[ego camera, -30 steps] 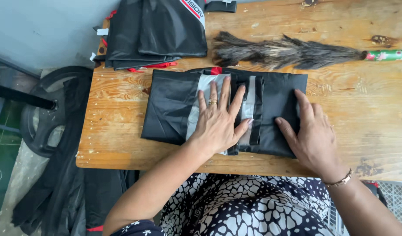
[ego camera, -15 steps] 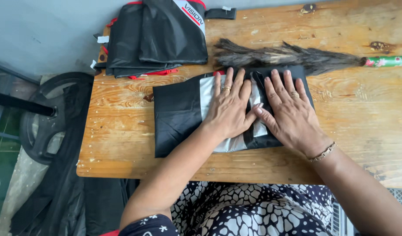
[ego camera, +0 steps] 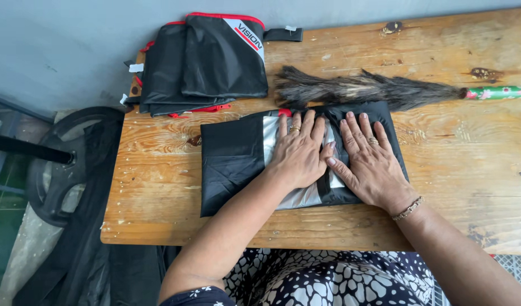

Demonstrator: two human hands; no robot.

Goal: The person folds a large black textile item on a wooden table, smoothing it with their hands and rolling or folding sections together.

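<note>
Folded black fabric (ego camera: 232, 161) with a silver-grey panel sits on the wooden table (ego camera: 458, 170), near its front edge and roughly in the middle. Both hands are laid flat on it, fingers stretched out and spread, not gripping anything, just pressing down. Left hand (ego camera: 299, 153) covers the silver strip, right hand (ego camera: 369, 161) is just beside it on the black part, thumbs nearly touching. Rings on both, and a thin bracelet (ego camera: 408, 208) on the right wrist.

Right behind the fabric, touching its far edge or close to it (hard to call from this angle), lies a dark feather duster (ego camera: 362, 89) with a green patterned handle pointing off to the right. Behind and left of the fabric, at the table's back corner, is a stack of black covers with red trim (ego camera: 203, 62). Off the table's left side, down on the floor, there's a round weight plate (ego camera: 56, 170) and more black cloth (ego camera: 84, 255) hanging over the edge.
</note>
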